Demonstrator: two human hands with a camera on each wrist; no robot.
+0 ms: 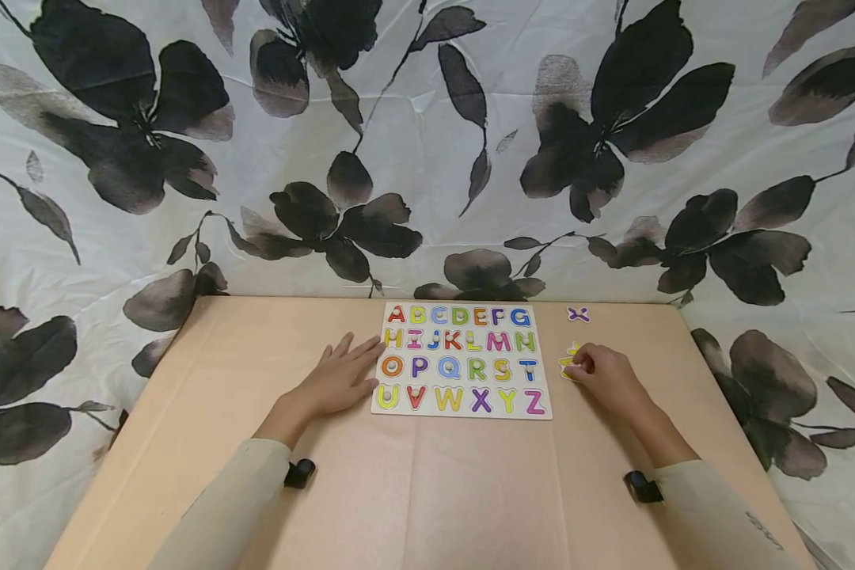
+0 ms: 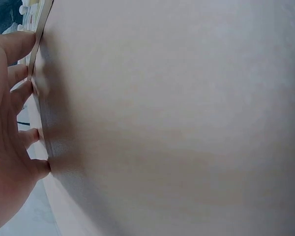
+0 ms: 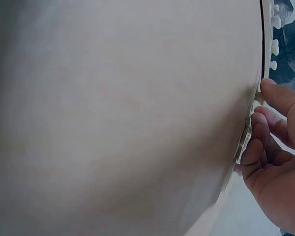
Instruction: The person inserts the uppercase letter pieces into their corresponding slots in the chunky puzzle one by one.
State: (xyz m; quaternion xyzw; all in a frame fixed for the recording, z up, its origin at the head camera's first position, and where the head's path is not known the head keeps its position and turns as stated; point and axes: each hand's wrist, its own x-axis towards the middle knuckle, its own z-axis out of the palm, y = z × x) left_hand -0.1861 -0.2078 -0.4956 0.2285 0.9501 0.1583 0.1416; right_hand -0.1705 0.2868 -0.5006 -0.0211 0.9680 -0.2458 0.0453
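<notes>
A yellow puzzle piece lies on the table under the fingertips of the right hand, whose fingers curl down onto it in a pinch; its letter shape is mostly hidden by them. The piece looks thin, flat and rigid, probably wood, and is judged light and not fragile; a flat piece like this is hard to lift by its edges, so the small knob such pieces carry, if this one has one, is the likely place to hold. Just to the left of that hand sits the alphabet board, with letters A to Z showing in coloured rows. The left hand rests flat on the table at the board's left edge, fingers straight and spread, holding nothing; the left wrist view shows the fingertips against the board's thin rim. Beyond the right hand, well apart from it, a purple X piece lies loose on the table. A floral cloth hangs behind.
</notes>
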